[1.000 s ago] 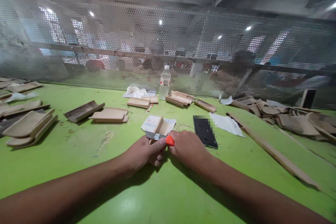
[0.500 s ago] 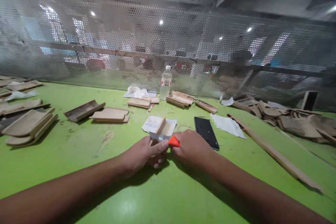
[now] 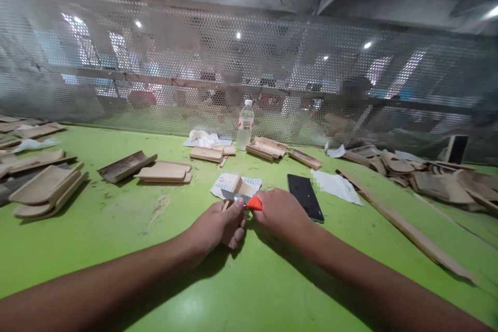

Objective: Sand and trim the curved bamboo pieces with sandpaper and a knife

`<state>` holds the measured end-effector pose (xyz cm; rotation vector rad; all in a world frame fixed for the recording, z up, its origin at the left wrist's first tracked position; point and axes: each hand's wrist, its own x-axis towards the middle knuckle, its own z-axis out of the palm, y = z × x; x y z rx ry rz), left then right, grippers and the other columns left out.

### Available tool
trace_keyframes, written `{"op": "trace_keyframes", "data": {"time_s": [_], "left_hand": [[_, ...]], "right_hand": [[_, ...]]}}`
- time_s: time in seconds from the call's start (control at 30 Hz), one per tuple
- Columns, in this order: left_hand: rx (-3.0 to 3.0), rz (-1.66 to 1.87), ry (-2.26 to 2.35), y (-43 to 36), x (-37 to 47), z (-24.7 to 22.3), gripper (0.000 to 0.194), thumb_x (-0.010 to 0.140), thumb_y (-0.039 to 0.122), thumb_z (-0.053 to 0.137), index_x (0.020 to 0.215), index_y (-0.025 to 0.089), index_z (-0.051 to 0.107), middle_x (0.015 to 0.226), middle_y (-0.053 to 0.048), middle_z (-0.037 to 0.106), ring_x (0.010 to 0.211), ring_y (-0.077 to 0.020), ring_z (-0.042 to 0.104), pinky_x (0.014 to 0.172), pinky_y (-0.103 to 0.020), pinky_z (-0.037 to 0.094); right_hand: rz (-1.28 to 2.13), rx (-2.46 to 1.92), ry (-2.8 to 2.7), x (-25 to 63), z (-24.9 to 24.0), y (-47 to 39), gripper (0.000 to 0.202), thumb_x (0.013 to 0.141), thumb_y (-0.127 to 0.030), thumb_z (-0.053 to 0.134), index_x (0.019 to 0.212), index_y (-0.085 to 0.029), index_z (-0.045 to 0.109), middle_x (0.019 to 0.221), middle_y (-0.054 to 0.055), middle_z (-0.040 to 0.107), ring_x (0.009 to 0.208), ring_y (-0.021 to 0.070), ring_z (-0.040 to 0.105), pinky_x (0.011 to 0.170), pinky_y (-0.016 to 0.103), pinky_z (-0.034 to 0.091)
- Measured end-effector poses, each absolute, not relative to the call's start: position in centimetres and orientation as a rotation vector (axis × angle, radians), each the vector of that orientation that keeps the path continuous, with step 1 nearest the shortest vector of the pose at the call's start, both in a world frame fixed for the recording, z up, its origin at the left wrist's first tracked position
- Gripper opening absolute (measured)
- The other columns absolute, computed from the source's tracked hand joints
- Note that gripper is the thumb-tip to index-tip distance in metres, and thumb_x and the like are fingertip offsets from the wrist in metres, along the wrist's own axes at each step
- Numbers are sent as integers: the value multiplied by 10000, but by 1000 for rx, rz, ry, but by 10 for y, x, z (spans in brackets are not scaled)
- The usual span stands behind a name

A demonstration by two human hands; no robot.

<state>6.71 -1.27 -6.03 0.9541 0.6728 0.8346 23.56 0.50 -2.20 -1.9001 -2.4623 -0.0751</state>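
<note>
My left hand is closed around a pale curved bamboo piece, its far end sticking out beyond the fingers. In my right hand is a knife with an orange handle, its blade pointing left across the bamboo. The left thumb presses by the blade; the exact contact of edge and bamboo is too small to make out. Just beyond the hands lies a sheet of sandpaper, printed backing up, partly hidden by the bamboo. To the right of my right hand rests a black phone.
A water bottle stands before the perforated metal screen. Bamboo pieces lie at left and in a heap at right. A long bamboo strip crosses the right side of the green table, near a white paper.
The bamboo piece has turned and sits lower in my left hand. The knife blade has tilted, with its tip now higher at the left. Both hands keep their hold.
</note>
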Motion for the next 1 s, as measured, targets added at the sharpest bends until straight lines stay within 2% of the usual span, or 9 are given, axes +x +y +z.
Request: {"op": "trace_keyframes", "data": {"time_s": [0.17, 0.23, 0.47, 0.53, 0.67, 0.8, 0.93, 1.0], "left_hand": [[1020, 762, 649, -15, 62, -56, 435, 963, 593, 578, 833, 181, 527, 559, 29, 489, 446, -102, 413, 462, -249, 380], [1051, 703, 631, -16, 59, -52, 443, 956, 617, 579, 863, 189, 511, 576, 36, 483, 465, -102, 408, 472, -249, 380], [1125, 640, 685, -14, 52, -43, 470, 820, 425, 820, 1101, 191, 525, 736, 12, 614, 642, -126, 560, 606, -246, 428], [1029, 631, 709, -14, 52, -43, 445, 815, 435, 815, 1055, 195, 527, 728, 17, 609, 626, -127, 559, 602, -259, 449], [997, 623, 767, -13, 53, -43, 436, 849, 554, 749, 876, 167, 550, 680, -7, 594, 582, -131, 547, 569, -283, 478], [1050, 620, 797, -13, 54, -39, 527, 855, 662, 685, 892, 142, 608, 718, -44, 621, 575, -140, 563, 504, -259, 446], [1019, 650, 773, -13, 55, -39, 477, 801, 596, 783, 937, 175, 604, 763, -31, 630, 582, -142, 574, 508, -263, 452], [1059, 662, 767, -12, 55, -41, 472, 765, 574, 829, 898, 178, 609, 744, -23, 617, 586, -142, 563, 543, -287, 474]], "right_hand": [[-126, -2080, -2225, 258, -10, 25, 294, 978, -244, 496, 764, -155, 676, 634, 46, 599, 504, 137, 478, 507, 281, 247], [-198, -2114, -2119, 268, -4, 29, 268, 970, -244, 488, 804, -145, 673, 668, 64, 600, 537, 153, 467, 516, 291, 236], [-127, -1913, -2198, 270, -9, 14, 228, 901, -250, 501, 708, -192, 607, 605, 9, 546, 550, 145, 407, 533, 287, 237], [-109, -1876, -2206, 268, -10, 10, 234, 894, -250, 491, 695, -192, 599, 594, 8, 534, 549, 144, 393, 535, 288, 232], [-53, -1811, -2252, 263, -10, 4, 237, 894, -252, 482, 709, -189, 614, 577, -3, 530, 532, 135, 394, 527, 278, 233], [-5, -1780, -2352, 256, -11, 2, 216, 900, -265, 519, 761, -181, 662, 615, 6, 580, 553, 134, 417, 530, 271, 234], [-9, -1795, -2422, 249, -14, 0, 211, 902, -253, 527, 802, -167, 690, 658, 31, 628, 555, 138, 422, 532, 280, 216], [-8, -1783, -2480, 245, -15, -2, 206, 894, -253, 538, 797, -167, 699, 662, 37, 642, 549, 138, 428, 532, 287, 208]]}}
